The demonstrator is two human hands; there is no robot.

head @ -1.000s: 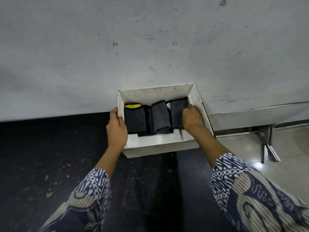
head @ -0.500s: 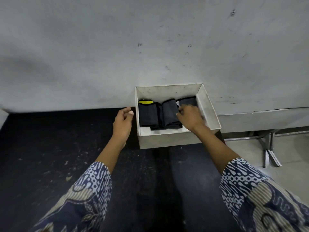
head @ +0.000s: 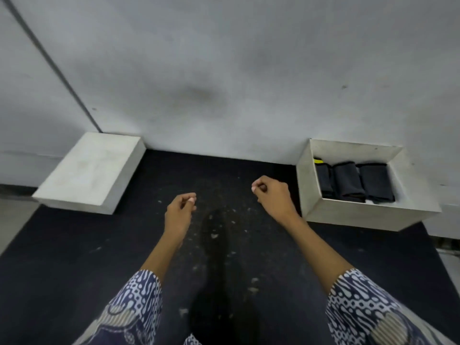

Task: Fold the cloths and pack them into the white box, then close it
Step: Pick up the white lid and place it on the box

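The open white box [head: 353, 214] stands at the right on the black table, against the wall. Three folded dark cloths [head: 348, 180] lie side by side inside it; the leftmost shows a yellow edge [head: 318, 160]. The white box lid [head: 89, 170] lies top up at the far left, near the wall. My left hand [head: 179, 212] hovers over the middle of the table with its fingers curled and nothing in it. My right hand [head: 272, 195] is just left of the box, apart from it, fingers curled loosely and holding nothing.
The black table top [head: 74, 257] is speckled with pale flecks. A grey wall [head: 224, 83] rises right behind the box and lid. The table's right edge runs close beside the box, with pale floor [head: 448, 265] beyond it.
Both hands have left the box and drawn back over the table. My view has swung left, so the box now sits at the right and the lid has come into sight.
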